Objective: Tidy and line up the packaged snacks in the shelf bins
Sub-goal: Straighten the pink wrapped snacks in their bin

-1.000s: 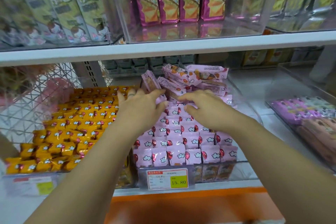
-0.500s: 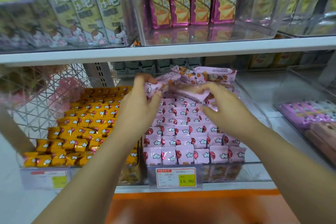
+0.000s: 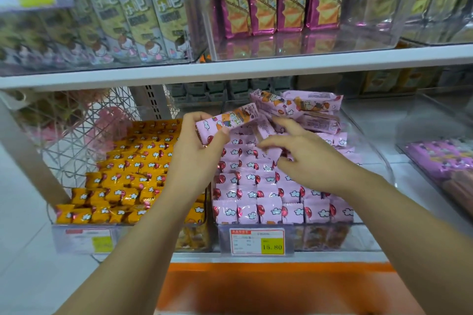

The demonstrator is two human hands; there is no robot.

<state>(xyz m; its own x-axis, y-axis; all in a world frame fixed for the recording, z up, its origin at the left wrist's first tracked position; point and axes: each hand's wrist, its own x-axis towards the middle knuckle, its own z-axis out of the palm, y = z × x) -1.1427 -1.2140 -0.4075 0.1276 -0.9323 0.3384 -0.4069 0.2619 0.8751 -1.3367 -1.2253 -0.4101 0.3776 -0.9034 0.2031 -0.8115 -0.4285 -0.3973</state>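
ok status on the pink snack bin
Left hand pinching one pink pack, lifted. Right hand on loose packs at back, grip unclear. Front rows lined up. Nothing blocking.

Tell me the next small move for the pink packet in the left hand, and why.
Probably stand it upright behind the last neat pink row: the left hand pinches the pink packet lifted and sideways, while loose packets sit heaped at the bin's back.
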